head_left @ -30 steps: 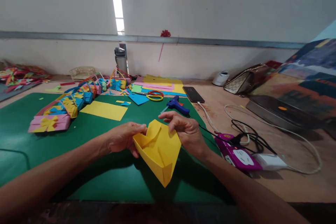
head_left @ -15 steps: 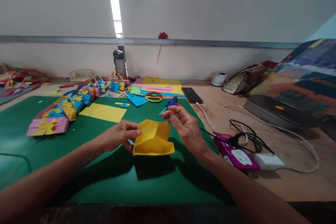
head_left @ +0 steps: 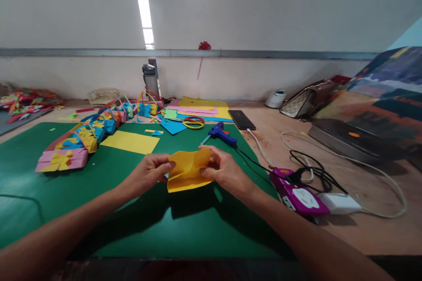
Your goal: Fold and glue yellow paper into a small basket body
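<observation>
A folded yellow paper (head_left: 188, 170) is held up above the green mat (head_left: 132, 228), its creases and raised edges showing. My left hand (head_left: 152, 170) pinches its left side between thumb and fingers. On the opposite side my right hand (head_left: 226, 169) grips the paper, thumb in front and fingers behind. Just beyond the right hand lies a blue glue gun (head_left: 222, 134). A flat yellow sheet (head_left: 130, 141) rests on the mat past the left hand. Small paper baskets with bows, such as a pink one (head_left: 62, 160), stand in a row at the left.
Scissors (head_left: 194, 123) and stacked coloured paper (head_left: 204, 107) lie at the back. To the right are a phone (head_left: 242, 119), a purple power strip (head_left: 298, 193), looping cables and a handbag (head_left: 301, 101). A bottle (head_left: 150, 81) stands by the wall.
My right hand has moved in and left and closed on the right side of the yellow paper, which has tilted slightly. The left hand keeps its pinch. The glue gun is now less covered.
</observation>
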Demonstrator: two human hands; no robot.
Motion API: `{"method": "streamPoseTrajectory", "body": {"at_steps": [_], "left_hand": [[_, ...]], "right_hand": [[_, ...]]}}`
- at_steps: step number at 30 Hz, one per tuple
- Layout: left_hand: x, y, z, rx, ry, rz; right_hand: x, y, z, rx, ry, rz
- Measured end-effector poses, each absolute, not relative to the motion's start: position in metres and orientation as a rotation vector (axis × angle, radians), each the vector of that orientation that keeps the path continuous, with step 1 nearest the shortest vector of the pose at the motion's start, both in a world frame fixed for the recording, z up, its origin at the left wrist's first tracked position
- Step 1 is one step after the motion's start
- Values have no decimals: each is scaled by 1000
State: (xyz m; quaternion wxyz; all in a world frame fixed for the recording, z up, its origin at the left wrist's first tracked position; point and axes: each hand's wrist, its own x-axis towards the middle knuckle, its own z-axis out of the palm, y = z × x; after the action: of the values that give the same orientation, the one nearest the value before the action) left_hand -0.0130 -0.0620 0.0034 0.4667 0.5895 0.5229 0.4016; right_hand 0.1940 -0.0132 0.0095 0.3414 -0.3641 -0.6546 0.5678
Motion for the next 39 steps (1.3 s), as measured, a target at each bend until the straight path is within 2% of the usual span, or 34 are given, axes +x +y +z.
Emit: {"method": "streamPoseTrajectory", "body": {"at_steps": [10,13,19,30,39], "left_hand": [[-6,-65,-4,1417,1049,933],[-5,-62,-11,1436,1104,925],[-5,-63,-13,1549,1292,919],[-1,-66,-8,1443,1218,940],[-5,-69,-2,1346,1094,905]], "right_hand": [[196,-21,13,-1104,-2015,855],[195,-24,12,-1078,-2042,793],[194,-24,11,-1127,-2068,797],[193,-22,15,-1081,-2065,1125],[193,-26,18,-1103,-1934,1257]]}}
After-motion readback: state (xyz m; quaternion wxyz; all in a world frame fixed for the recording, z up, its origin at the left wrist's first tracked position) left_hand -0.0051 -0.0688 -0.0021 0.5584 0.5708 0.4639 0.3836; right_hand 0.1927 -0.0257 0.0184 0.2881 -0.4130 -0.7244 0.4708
